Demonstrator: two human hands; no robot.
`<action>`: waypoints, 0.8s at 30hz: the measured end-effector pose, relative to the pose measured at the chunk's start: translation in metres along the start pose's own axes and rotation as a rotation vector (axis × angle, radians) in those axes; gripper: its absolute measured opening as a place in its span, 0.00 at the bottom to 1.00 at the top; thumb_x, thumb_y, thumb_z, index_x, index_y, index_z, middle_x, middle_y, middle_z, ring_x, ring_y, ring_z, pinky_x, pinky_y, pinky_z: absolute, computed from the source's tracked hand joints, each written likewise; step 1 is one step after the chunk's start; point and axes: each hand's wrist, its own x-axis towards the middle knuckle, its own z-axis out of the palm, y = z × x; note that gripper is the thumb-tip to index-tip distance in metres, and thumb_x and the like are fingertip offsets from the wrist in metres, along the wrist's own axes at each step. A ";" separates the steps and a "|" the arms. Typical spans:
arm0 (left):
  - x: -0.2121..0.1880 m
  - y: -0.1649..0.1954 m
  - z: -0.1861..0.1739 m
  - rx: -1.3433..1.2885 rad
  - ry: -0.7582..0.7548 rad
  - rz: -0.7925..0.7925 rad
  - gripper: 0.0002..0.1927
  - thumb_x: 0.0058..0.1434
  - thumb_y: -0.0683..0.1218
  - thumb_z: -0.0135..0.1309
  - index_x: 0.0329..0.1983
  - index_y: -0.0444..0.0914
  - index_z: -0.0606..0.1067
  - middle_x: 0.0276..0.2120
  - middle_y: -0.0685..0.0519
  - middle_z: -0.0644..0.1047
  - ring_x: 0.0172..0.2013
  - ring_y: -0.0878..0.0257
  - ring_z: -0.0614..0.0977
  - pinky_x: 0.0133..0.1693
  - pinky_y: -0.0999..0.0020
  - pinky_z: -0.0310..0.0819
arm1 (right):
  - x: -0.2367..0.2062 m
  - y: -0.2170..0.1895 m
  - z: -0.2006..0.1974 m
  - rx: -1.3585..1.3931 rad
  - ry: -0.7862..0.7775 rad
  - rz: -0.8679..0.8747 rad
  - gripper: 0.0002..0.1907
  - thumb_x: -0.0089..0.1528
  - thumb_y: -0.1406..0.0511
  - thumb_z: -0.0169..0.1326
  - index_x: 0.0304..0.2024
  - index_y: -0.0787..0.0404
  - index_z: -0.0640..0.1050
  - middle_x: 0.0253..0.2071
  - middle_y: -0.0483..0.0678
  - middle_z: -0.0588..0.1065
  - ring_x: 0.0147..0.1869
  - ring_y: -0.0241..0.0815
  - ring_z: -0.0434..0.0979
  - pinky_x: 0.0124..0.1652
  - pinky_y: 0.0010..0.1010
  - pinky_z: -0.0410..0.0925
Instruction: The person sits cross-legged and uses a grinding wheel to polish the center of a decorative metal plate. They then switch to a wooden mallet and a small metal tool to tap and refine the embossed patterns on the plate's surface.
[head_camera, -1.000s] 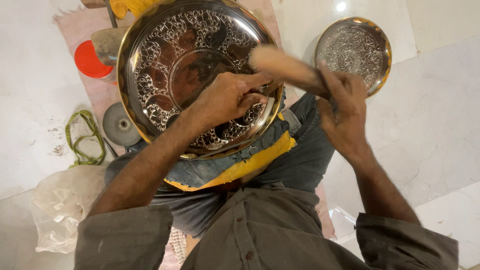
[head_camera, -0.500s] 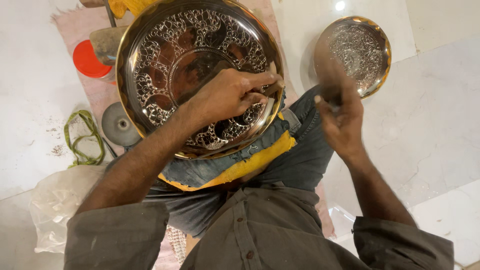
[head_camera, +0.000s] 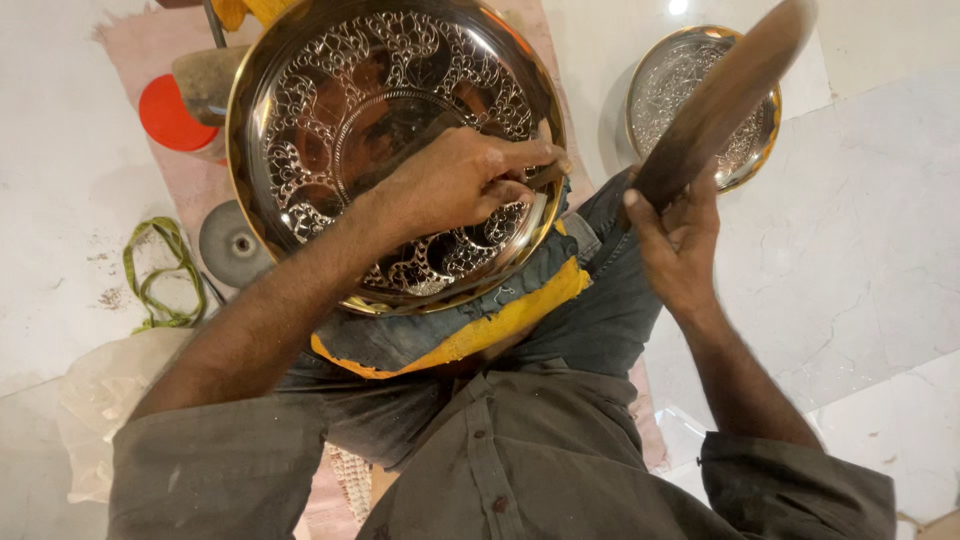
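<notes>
While the left hand (head_camera: 455, 185) pinches a thin punch (head_camera: 545, 177) on the ornate round brass tray (head_camera: 300, 90), the right hand (head_camera: 680, 245) grips a blurred wooden mallet (head_camera: 730, 95).

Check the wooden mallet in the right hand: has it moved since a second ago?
Yes. The wooden mallet has swung up and right, off the large engraved plate, and now crosses the small plate.

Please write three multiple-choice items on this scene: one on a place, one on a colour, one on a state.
1. Where does the large engraved plate rest?
A. On the person's lap
B. On a shelf
C. In a sink

2. What colour is the round lid beside it?
A. Blue
B. Red
C. Black

3. What is the right hand doing?
A. Lying open on the floor
B. Gripping a raised wooden tool
C. Holding the small plate

Answers: 1 A, cloth-covered knees show beneath it; 2 B, it is plainly red; 3 B, fingers wrap the blurred tool.
</notes>
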 end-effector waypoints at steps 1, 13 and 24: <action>0.001 0.002 0.000 0.006 -0.013 -0.009 0.22 0.64 0.49 0.60 0.62 0.44 0.75 0.38 0.46 0.84 0.35 0.55 0.87 0.40 0.58 0.82 | 0.000 0.000 0.000 -0.209 -0.040 -0.081 0.30 0.66 0.81 0.53 0.70 0.60 0.67 0.58 0.50 0.70 0.63 0.40 0.70 0.62 0.33 0.68; 0.006 -0.005 -0.004 0.007 -0.007 0.084 0.25 0.62 0.47 0.63 0.63 0.44 0.75 0.40 0.44 0.84 0.37 0.52 0.87 0.42 0.56 0.81 | -0.008 0.011 0.005 0.069 0.047 0.018 0.37 0.69 0.79 0.53 0.77 0.56 0.57 0.62 0.54 0.69 0.68 0.43 0.71 0.67 0.35 0.68; 0.009 -0.002 -0.011 0.015 -0.078 0.062 0.25 0.61 0.44 0.63 0.62 0.45 0.76 0.35 0.43 0.83 0.36 0.48 0.86 0.40 0.53 0.80 | -0.011 0.005 0.009 -0.365 -0.006 -0.075 0.36 0.63 0.80 0.53 0.73 0.62 0.64 0.62 0.56 0.68 0.63 0.45 0.69 0.62 0.32 0.67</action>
